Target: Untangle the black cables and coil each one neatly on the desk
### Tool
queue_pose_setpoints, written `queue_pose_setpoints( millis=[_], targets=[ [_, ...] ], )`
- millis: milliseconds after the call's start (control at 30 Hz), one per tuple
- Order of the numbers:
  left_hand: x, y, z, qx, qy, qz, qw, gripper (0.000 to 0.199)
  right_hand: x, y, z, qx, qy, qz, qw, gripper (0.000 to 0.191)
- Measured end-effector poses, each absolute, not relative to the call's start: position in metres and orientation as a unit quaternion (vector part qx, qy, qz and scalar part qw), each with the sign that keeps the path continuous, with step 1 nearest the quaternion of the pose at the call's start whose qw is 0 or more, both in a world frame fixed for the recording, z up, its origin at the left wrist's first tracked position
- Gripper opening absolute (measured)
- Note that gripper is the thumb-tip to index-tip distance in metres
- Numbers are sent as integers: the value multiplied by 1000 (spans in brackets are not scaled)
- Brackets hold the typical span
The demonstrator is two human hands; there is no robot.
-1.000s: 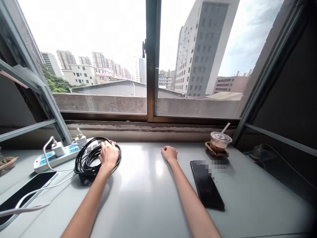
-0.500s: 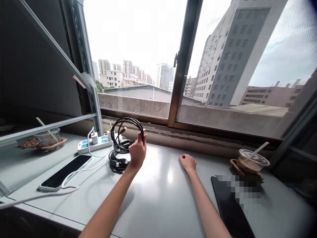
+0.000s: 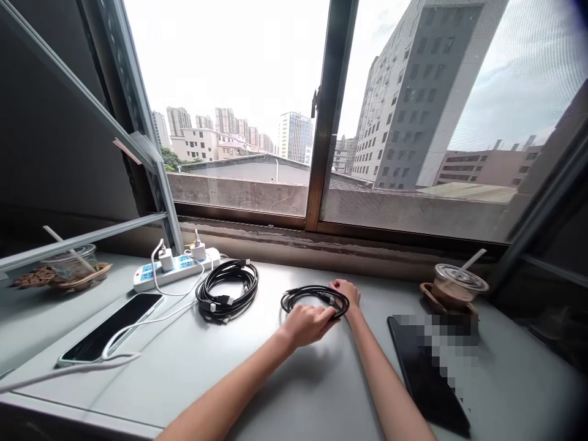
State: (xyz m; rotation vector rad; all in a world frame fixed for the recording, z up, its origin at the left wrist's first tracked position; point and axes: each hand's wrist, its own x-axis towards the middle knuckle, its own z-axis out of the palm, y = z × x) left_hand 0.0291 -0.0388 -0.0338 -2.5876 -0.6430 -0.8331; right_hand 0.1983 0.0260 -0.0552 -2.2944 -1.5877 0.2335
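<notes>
My left hand (image 3: 309,324) is closed around the near side of a coiled black cable (image 3: 316,288), holding it just over the desk. A connector shows inside the coil's loop. Right beside the coil, my right hand (image 3: 350,295) rests on the desk with its fingers curled in. Part of that hand is hidden behind the cable, and nothing shows in its fingers. More coiled black cables (image 3: 224,300) lie on the desk to the left, their plugs facing several ways.
A white power strip (image 3: 184,264) with plugged chargers stands at the back left. A phone (image 3: 113,327) and a white cord lie before it. On the right are a dark flat tablet-like object (image 3: 425,380) and a lidded drink cup (image 3: 459,285). Behind runs a window.
My left hand has lifted a coil from the pile and carried it right, lowering it beside my right hand. The other cables stay at the left. The view has shifted slightly right.
</notes>
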Motion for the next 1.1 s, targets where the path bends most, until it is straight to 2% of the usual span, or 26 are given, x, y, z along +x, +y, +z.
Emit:
queue_pose_setpoints(
  millis=[200,867,1100],
  targets=[
    [36,-41,-47,-935,-321,-142,50,25,200,25,-55,-801,-569,76,171,31],
    [43,-47,-44,-933,-343,-106,35,40,201,26,-59,-800,-578,44,154,36],
    [44,-47,-43,-936,-340,-80,30,27,200,23,-57,-799,-584,39,140,39]
  ],
)
